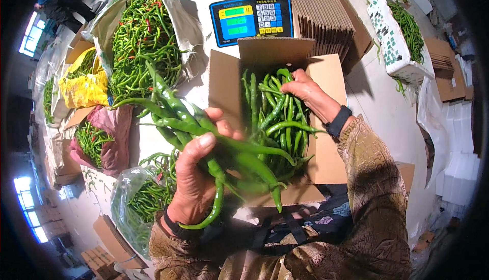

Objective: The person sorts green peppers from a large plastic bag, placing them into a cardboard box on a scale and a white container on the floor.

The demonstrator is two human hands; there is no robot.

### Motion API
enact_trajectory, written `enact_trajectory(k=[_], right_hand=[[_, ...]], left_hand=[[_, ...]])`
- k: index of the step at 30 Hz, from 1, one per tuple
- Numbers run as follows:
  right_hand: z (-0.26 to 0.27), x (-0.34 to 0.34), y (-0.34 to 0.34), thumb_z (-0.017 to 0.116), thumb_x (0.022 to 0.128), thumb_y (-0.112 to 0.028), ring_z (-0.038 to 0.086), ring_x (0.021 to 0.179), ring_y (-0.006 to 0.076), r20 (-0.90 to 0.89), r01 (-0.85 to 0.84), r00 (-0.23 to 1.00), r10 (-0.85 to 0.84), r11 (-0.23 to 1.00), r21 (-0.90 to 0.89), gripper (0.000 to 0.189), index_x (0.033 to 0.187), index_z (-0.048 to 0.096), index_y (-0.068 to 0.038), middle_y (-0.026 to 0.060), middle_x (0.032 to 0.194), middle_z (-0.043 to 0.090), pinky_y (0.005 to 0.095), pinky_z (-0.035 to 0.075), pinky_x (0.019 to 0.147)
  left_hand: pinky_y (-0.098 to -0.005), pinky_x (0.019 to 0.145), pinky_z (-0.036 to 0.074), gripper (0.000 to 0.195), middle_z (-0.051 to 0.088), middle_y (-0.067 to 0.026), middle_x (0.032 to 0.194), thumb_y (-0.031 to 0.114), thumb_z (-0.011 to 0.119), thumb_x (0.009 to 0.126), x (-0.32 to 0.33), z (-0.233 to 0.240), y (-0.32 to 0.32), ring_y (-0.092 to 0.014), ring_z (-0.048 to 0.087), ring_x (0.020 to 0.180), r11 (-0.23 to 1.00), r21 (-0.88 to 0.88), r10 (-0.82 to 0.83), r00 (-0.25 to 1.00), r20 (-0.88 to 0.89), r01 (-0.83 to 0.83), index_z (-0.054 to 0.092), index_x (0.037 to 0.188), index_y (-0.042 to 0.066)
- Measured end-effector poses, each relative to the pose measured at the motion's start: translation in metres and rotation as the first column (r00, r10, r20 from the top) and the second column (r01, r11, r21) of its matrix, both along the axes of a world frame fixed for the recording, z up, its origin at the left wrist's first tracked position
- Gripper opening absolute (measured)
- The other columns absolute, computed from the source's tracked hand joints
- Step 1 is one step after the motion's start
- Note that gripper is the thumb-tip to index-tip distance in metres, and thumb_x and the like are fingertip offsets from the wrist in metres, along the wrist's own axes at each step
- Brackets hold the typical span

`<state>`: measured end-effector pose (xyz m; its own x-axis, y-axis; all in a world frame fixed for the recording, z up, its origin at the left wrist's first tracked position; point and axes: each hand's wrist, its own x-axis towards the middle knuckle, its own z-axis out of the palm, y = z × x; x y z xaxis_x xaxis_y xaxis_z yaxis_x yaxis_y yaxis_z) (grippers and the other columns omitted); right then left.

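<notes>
My left hand [195, 177] is closed around a bunch of long green chili peppers [179, 121], raised over the near-left side of an open cardboard box [224, 83]. The ends of some held peppers spread across the box's opening and blur there. Inside, more green peppers [290, 112] lie mostly lengthwise in a pile. At the box's far right corner, my right hand [314, 96] pinches the end of peppers on top of that pile, its fingertips partly hidden. Just beyond the box stands a scale display with a keypad [249, 20].
A large sack [168, 3] of green and red peppers stands at left, near a yellow bag [84, 87], a pink bag [118, 127] and a clear plastic bag [124, 192]. Flattened cartons [317, 9] stack behind. Foam boxes [386, 39] hold peppers at right. Another person [63, 3] stands far left.
</notes>
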<state>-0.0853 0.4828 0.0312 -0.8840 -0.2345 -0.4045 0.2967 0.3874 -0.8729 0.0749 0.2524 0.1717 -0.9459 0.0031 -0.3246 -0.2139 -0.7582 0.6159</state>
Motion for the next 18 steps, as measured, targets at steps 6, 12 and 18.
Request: enact_trajectory(k=[6,12,18], right_hand=[[0.007,0.008,0.011,0.067,0.088,-0.024,0.056,0.085,0.0090,0.205,-0.035,0.973,0.110,0.941,-0.336,0.024,0.097,0.056,-0.005,0.0003,0.088,0.057,0.0257,0.046,0.078],[0.019,0.017,0.003,0.058,0.099,-0.024,0.058,0.090,0.0123,0.213,0.056,0.977,0.000,0.965,-0.255,0.028,0.119,0.053,-0.005,0.0039,0.098,0.061,0.0285,0.049,0.081],[0.113,0.043,0.020,0.054,0.101,-0.017,0.064,0.093,0.0176,-0.061,0.140,0.978,-0.200,0.843,-0.519,0.029,0.126,0.048,-0.003,0.0102,0.101,0.064,0.0339,0.053,0.084]], left_hand=[[-0.0431,0.093,0.050,0.049,0.059,-0.0070,0.098,0.019,0.068,0.082,-0.001,-0.001,0.006,-0.025,0.059,0.096,1.000,-0.002,-0.026,0.998,0.055,0.027,0.051,0.126,0.007],[-0.0407,0.095,0.051,0.048,0.061,-0.0083,0.098,0.017,0.068,0.082,0.000,0.000,0.003,-0.026,0.061,0.098,0.998,-0.040,-0.052,0.994,0.098,0.056,0.050,0.125,0.006],[-0.0417,0.098,0.051,0.048,0.064,-0.0101,0.101,0.016,0.068,0.082,0.000,0.002,0.000,-0.027,0.063,0.101,0.997,-0.024,-0.073,0.992,0.098,0.076,0.050,0.125,0.003]])
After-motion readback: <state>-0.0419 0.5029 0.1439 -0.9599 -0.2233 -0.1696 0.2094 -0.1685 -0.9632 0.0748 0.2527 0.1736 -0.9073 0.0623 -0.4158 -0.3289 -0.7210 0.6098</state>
